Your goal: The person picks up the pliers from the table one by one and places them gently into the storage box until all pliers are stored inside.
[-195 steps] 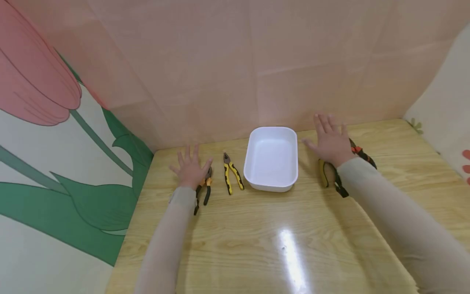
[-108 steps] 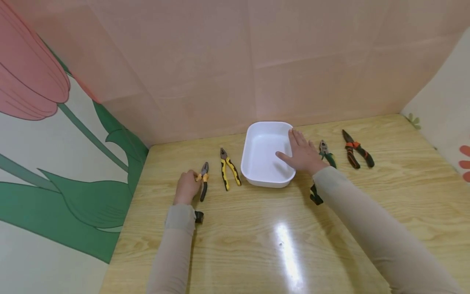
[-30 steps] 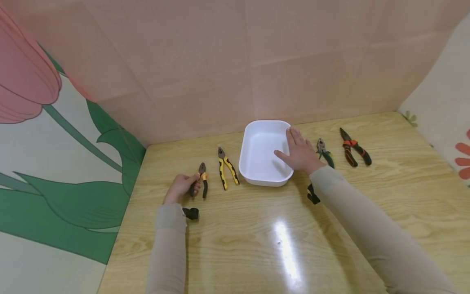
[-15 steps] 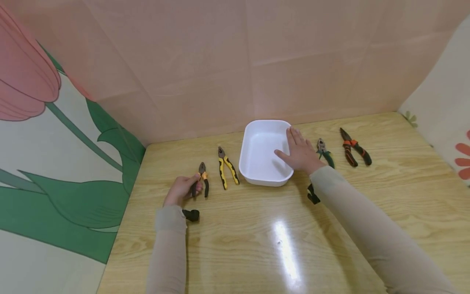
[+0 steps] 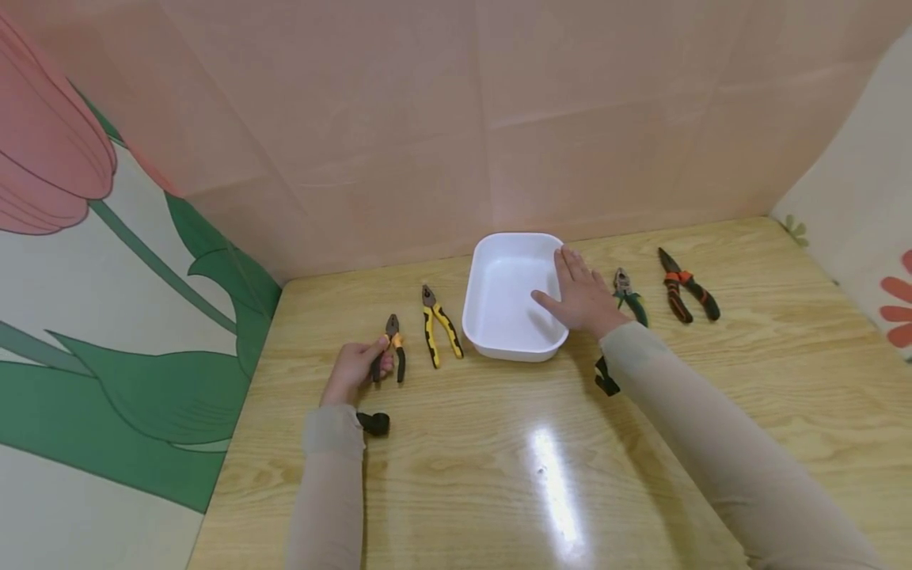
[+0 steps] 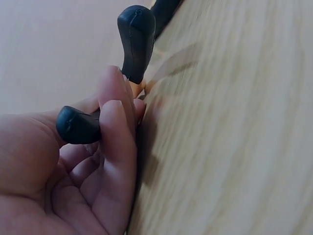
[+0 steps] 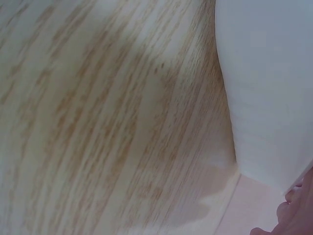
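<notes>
My left hand [image 5: 354, 369] grips one handle of the orange-and-black pliers [image 5: 400, 356] at the table's left. In the left wrist view the fingers [image 6: 117, 142] curl round one dark handle [image 6: 78, 126], while the other handle [image 6: 137, 41] stands apart from it. The pliers' head points to the back wall, its two handles spread. My right hand [image 5: 586, 301] rests with straight fingers over the right rim of a white rectangular tub [image 5: 523, 355], thumb reaching over its inside. The right wrist view shows the tub's outer wall [image 7: 269, 98] beside a few fingertips [image 7: 296, 208].
Yellow-and-black pliers [image 5: 442, 326] lie between the left hand and the tub. Right of the tub are green-handled pliers [image 5: 630, 305], partly behind the right arm, and red-and-black long-nose pliers [image 5: 687, 286]. A pink-covered wall [image 5: 356, 158] bounds the wooden table [image 5: 463, 459] at the back.
Earlier both hands lay spread on the table. The left hand has since taken hold of the orange-and-black pliers; the right moved left onto the tub's rim. Over the last second almost nothing moves.
</notes>
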A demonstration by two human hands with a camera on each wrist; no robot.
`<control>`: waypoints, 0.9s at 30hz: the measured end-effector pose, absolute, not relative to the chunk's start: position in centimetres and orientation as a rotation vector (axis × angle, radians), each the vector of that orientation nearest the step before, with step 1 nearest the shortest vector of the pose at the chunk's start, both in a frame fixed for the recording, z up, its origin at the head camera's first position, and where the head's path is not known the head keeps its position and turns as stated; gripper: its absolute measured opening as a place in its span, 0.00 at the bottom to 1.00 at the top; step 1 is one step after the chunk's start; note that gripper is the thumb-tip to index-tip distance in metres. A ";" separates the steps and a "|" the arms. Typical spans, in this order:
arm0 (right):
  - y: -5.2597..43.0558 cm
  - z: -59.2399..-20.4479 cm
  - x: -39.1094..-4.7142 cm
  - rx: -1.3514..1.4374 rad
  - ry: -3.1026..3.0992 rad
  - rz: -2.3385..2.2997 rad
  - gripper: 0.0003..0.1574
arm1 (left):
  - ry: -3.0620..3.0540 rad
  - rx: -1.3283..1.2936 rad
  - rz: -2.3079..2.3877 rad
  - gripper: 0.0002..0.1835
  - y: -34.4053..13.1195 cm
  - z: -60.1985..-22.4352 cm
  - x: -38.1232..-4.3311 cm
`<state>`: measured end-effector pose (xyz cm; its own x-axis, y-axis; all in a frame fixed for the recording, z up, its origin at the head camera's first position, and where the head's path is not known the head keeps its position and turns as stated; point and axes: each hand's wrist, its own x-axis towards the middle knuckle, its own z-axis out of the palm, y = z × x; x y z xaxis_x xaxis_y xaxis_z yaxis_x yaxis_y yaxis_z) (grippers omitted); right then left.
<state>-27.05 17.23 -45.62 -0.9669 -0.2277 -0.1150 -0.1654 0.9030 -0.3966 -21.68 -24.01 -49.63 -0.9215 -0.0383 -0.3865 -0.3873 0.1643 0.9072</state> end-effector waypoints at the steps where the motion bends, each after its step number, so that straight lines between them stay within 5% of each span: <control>1: 17.2 -45.7 -27.1 -0.302 2.908 -0.586 0.64 | 2.173 -0.413 1.824 0.22 -24.0 -49.7 -21.7; 27: 17.2 -45.7 -27.2 -0.299 2.906 -0.560 0.63 | 2.145 -0.471 1.991 0.23 -23.4 -50.0 -21.5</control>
